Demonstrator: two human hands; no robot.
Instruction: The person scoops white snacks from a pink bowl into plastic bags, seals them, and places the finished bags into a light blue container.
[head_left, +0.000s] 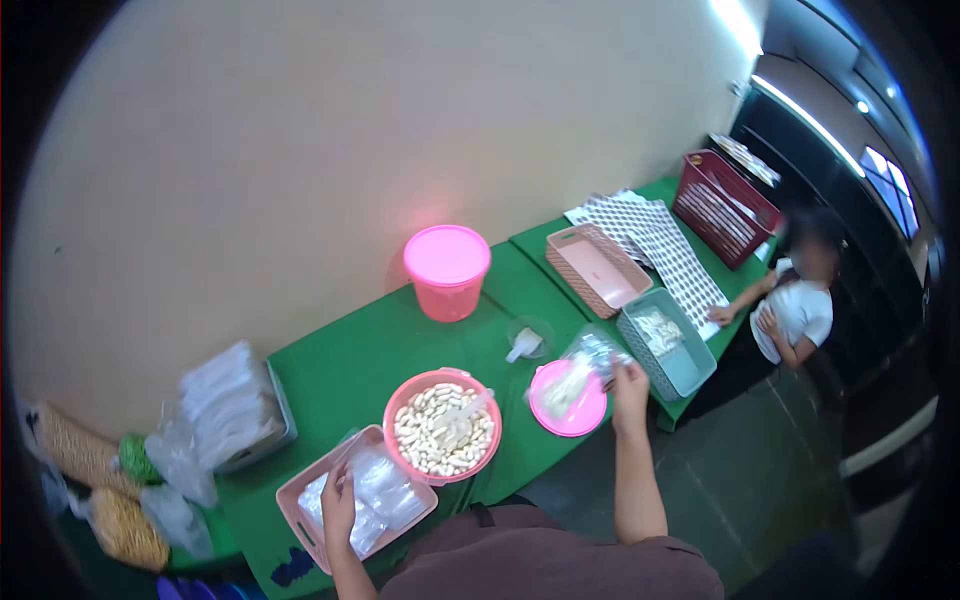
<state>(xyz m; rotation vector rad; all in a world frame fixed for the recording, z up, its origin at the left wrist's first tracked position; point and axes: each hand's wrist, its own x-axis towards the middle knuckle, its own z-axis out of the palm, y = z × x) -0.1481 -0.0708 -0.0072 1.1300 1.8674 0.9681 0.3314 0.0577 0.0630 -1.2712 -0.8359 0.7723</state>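
My right hand (628, 390) grips the edge of a clear plastic bag (577, 373) with white pieces inside. This bag hangs over a round pink lid (585, 418) on the table. Over a pink tray (290, 505) full of flat clear plastic bags (385, 490), my left hand (340, 505) has its fingers closed, apparently on the edge of a clear bag. Beside that tray stands a pink tub (390, 400) of white oblong pieces (428, 415), with a clear scoop (458, 422) resting in them.
A lidded pink bucket (447, 275) and a small clear dish (530, 340) stand farther back on the green table (340, 370). To the right are a green basket (690, 370), pink basket (595, 275), patterned sheets (670, 240), maroon basket (725, 215) and another person (800, 310).
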